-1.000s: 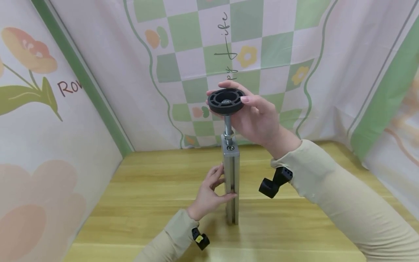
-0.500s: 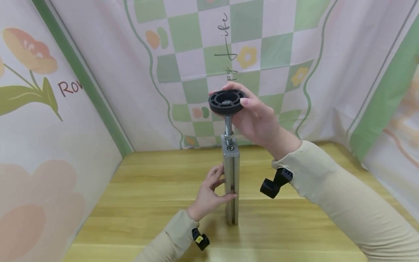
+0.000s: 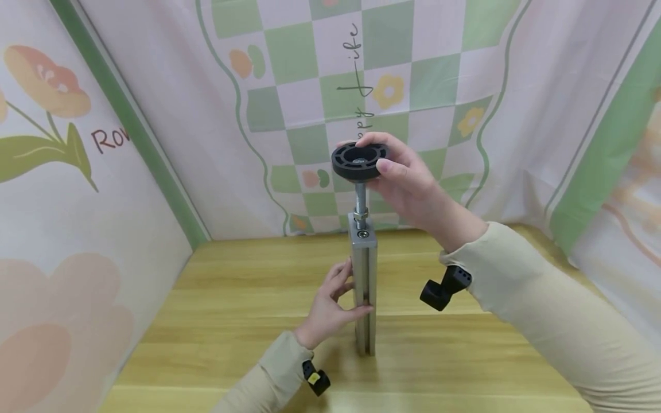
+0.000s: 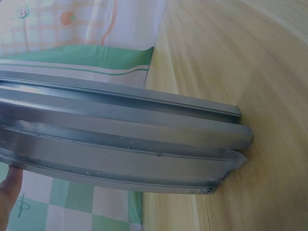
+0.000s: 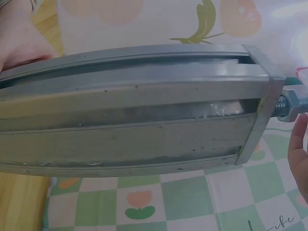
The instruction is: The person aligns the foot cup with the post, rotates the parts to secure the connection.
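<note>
An upright aluminium profile (image 3: 364, 275) stands on the wooden table. My left hand (image 3: 327, 310) grips it around the middle, thumb on the near side and fingers on the left. A metal end plate (image 3: 355, 236) with a socket screw caps its top. From that plate rises a threaded rod (image 3: 360, 198) with a hex nut (image 3: 361, 215) low on it. The rod carries a black round levelling foot (image 3: 356, 171), ribbed face up. My right hand (image 3: 413, 189) holds the foot's rim from the right, thumb in front, fingers behind. In the right wrist view the nut (image 5: 291, 106) sits just off the plate.
The wooden table (image 3: 232, 298) extends around the profile. A patterned curtain (image 3: 296, 103) hangs close behind, with a printed side panel (image 3: 103, 218) at the left. Small black wrist cameras are strapped over both sleeves.
My right hand has turned around the foot's rim, its wrist shifting right and its fingers curling closer. The foot has moved slightly right. My left hand and the profile have stayed nearly still.
</note>
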`<move>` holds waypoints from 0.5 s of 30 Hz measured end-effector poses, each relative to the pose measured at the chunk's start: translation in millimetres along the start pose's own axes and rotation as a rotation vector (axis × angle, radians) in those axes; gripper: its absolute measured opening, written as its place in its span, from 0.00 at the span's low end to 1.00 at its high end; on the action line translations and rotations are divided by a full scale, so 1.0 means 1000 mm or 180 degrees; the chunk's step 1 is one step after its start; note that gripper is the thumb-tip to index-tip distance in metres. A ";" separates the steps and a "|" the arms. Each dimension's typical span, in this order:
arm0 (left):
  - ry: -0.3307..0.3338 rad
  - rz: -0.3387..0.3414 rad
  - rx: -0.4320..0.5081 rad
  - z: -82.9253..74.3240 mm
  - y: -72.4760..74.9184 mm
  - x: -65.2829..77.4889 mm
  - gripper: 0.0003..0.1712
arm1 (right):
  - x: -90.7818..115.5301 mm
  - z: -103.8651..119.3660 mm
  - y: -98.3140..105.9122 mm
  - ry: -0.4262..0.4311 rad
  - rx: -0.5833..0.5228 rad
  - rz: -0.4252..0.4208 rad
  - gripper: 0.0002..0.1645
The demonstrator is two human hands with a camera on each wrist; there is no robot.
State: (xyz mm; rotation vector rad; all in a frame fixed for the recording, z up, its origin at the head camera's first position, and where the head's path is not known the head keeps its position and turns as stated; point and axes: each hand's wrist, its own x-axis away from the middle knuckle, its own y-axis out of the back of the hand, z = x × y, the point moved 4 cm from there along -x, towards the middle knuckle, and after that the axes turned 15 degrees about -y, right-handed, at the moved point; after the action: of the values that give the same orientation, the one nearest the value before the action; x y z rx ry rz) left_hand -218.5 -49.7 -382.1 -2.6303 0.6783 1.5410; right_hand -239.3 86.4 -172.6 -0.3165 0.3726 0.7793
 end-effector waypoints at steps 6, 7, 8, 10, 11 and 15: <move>0.0012 0.0006 -0.0001 0.000 0.000 0.001 0.63 | 0.005 0.004 0.001 -0.0140 0.0254 -0.0125 0.13; 0.0013 0.0007 -0.0001 0.000 0.000 0.001 0.63 | 0.006 0.005 0.000 -0.0162 0.0290 -0.0159 0.13; 0.0007 0.0007 -0.0003 0.000 0.000 0.001 0.64 | 0.007 0.006 0.000 -0.0177 0.0317 -0.0194 0.13; -0.0003 0.0008 -0.0011 0.001 0.001 0.002 0.63 | 0.008 0.006 -0.001 -0.0203 0.0351 -0.0271 0.13; -0.0002 0.0009 -0.0017 0.001 0.001 0.001 0.63 | 0.008 0.007 -0.001 -0.0213 0.0362 -0.0305 0.13; -0.0024 0.0021 -0.0032 0.002 0.001 0.002 0.63 | 0.010 0.007 -0.002 -0.0253 0.0434 -0.0492 0.11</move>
State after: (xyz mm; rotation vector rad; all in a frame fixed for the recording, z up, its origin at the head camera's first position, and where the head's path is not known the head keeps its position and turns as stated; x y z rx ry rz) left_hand -219.7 -50.3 -384.2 -2.6309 0.6812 1.5593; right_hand -229.4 94.2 -170.1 -0.1834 0.3208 0.6098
